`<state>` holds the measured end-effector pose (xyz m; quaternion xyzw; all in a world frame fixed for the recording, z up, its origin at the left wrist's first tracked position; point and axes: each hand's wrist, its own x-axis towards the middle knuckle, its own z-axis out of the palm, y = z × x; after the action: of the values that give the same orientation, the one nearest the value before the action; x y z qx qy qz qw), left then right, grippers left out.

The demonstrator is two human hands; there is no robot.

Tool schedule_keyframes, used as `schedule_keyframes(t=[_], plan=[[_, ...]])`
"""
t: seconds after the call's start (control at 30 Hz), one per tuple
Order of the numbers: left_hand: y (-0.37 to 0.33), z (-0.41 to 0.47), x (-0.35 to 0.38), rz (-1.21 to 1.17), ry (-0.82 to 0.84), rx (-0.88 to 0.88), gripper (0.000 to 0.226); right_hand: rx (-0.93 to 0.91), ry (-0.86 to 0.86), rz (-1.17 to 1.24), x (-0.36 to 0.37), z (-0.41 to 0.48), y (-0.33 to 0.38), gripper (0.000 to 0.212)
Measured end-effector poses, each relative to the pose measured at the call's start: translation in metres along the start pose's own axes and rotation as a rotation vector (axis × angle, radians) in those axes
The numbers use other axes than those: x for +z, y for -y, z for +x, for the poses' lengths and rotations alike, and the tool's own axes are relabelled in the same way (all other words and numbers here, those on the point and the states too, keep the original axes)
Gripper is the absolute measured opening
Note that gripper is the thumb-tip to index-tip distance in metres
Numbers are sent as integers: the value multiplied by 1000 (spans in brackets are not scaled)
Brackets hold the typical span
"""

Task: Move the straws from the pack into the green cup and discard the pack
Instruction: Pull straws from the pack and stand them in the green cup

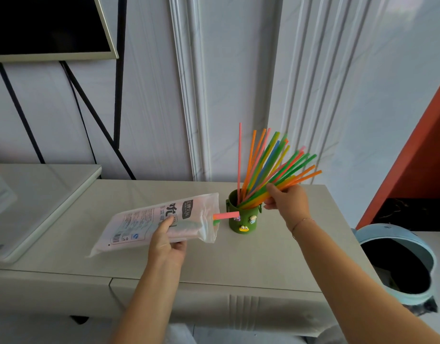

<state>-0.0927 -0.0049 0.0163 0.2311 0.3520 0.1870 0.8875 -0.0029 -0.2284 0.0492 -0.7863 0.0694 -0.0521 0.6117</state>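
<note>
A green cup with small stickers stands near the middle of the beige cabinet top. Several coloured straws fan out of it, leaning right. My right hand grips the lower bundle of those straws just right of the cup's rim. My left hand holds the clear plastic pack tilted above the cabinet, its open end pointing at the cup. A pink straw and a green one poke out of the pack's mouth, almost touching the cup.
A light-blue bin with a dark liner stands on the floor at the right, past the cabinet's edge. A white raised board lies on the left. A screen on a black stand hangs above it. An orange panel is at the far right.
</note>
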Motion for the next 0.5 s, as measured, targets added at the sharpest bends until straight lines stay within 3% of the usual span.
schedule_keyframes(t=[0.4,0.5], plan=[[6,0,0,10,-2,-17,41,-34,109,-158,14,12,-7,25],[8,1,-1,9,-1,-11,40,-30,126,-154,16,14,-9,19]])
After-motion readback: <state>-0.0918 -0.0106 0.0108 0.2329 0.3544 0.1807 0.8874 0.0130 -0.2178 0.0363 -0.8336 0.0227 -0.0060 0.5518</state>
